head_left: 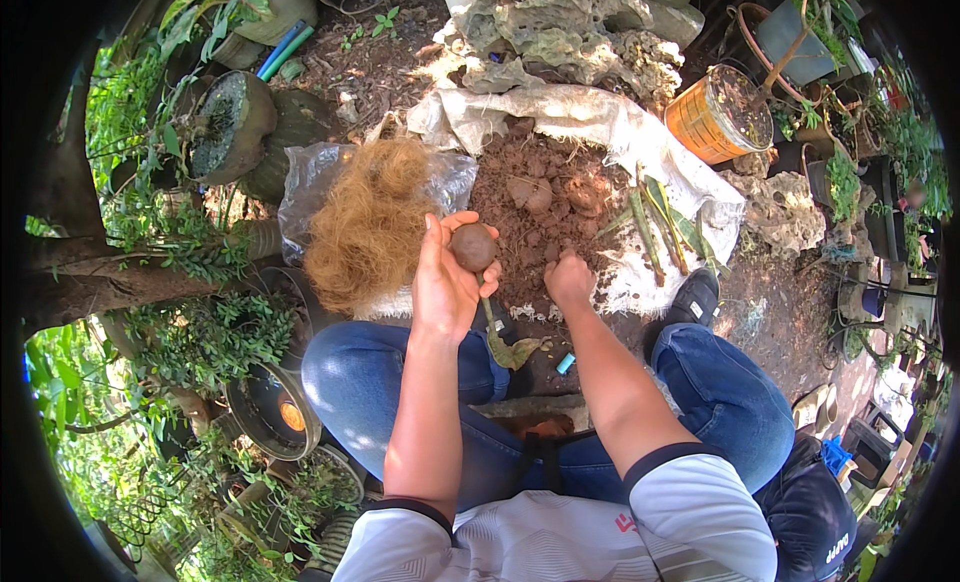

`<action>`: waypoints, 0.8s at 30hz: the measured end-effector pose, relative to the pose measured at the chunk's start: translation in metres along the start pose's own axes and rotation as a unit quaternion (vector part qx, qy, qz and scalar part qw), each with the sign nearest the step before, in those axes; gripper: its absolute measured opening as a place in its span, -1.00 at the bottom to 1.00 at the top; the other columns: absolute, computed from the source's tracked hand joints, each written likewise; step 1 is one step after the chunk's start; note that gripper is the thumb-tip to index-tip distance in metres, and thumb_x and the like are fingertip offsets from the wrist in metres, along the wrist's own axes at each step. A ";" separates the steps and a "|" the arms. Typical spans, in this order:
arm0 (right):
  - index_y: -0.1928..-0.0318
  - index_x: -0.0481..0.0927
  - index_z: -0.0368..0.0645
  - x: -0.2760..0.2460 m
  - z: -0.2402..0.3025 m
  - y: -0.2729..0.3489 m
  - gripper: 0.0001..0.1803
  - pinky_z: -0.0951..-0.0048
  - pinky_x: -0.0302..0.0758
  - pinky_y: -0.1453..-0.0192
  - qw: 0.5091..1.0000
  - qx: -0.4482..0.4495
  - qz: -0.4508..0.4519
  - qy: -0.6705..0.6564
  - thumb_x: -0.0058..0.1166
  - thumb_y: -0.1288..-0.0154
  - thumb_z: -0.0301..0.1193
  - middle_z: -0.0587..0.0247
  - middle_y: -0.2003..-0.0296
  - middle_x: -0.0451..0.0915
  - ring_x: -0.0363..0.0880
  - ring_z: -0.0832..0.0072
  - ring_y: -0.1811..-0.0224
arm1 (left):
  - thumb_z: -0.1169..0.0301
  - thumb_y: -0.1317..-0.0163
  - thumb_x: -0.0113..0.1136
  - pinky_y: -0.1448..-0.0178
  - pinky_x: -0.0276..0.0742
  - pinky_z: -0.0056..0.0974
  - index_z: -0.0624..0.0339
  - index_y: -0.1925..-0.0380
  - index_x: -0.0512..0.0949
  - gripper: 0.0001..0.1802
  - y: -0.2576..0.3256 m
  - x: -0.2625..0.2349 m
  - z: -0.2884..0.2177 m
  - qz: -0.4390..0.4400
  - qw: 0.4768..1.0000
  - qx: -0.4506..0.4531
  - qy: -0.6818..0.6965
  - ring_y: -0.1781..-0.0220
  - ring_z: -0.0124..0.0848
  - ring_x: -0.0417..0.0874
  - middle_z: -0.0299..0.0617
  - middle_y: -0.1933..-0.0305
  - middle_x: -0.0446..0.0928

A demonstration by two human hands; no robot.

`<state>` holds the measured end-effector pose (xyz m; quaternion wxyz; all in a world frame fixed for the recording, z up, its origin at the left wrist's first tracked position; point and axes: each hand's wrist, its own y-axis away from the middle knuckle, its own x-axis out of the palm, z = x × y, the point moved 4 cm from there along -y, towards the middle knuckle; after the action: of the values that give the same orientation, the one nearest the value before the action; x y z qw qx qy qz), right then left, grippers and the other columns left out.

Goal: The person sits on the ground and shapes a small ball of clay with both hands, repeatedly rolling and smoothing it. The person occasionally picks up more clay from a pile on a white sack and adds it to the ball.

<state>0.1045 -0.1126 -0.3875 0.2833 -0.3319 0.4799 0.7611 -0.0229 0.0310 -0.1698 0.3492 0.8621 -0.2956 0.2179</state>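
My left hand point(443, 297) is raised palm up, with its fingers curled round a smooth brown soil ball point(474, 248). Below that hand hangs a stem ending in a wilted green leaf point(512, 354); the stem's upper end is hidden at the fingers. At the near edge of a reddish-brown soil heap point(515, 197), my right hand point(570, 282) is closed, fingertips down against the soil. What those fingers hold, if anything, is hidden. A clump of tan coconut fibre point(365, 227) lies on clear plastic, left of my left hand.
Under the soil spreads a white sack point(625, 122), with cut green stalks point(645, 232) on its right side. Rough rocks point(560, 37) and an orange bucket point(718, 114) stand beyond. A small teal tube-shaped object point(566, 363) lies between my legs. Pots and foliage line both sides.
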 end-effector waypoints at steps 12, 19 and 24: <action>-0.18 0.59 -0.10 0.030 0.011 0.015 -0.60 -0.13 0.31 -0.19 0.942 -0.044 0.065 0.326 -0.17 -0.50 -0.27 0.15 -0.23 0.39 0.41 0.21 -0.26 | -0.24 -0.47 -0.16 0.42 0.27 -0.37 0.06 -0.06 0.35 -0.40 0.002 0.006 0.000 0.008 1.000 -0.012 -0.023 0.43 -0.39 0.41 -0.09 0.09 0.49; -0.23 0.57 -0.12 0.013 0.020 0.020 -0.58 -0.13 0.26 -0.24 0.933 -0.035 0.118 0.339 -0.15 -0.50 -0.28 0.09 -0.24 0.42 0.41 0.17 -0.26 | -0.21 -0.49 -0.19 0.42 0.26 -0.36 0.08 -0.04 0.36 -0.42 0.003 0.009 -0.002 0.004 1.000 -0.010 -0.026 0.44 -0.39 0.40 -0.10 0.10 0.49; -0.25 0.53 -0.16 -0.010 0.024 0.017 -0.58 -0.05 0.30 -0.27 0.944 -0.020 0.123 0.306 -0.06 -0.46 -0.32 0.06 -0.25 0.45 0.42 0.15 -0.30 | -0.17 -0.53 -0.24 0.43 0.27 -0.35 0.13 -0.06 0.38 -0.42 0.005 0.016 -0.005 0.020 1.000 -0.004 -0.012 0.45 -0.40 0.43 -0.12 0.14 0.49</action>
<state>0.0928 -0.0976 -0.3627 0.0199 -0.4926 0.5654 0.6613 -0.0151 0.0264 -0.1546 0.3449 0.8572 -0.3175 0.2132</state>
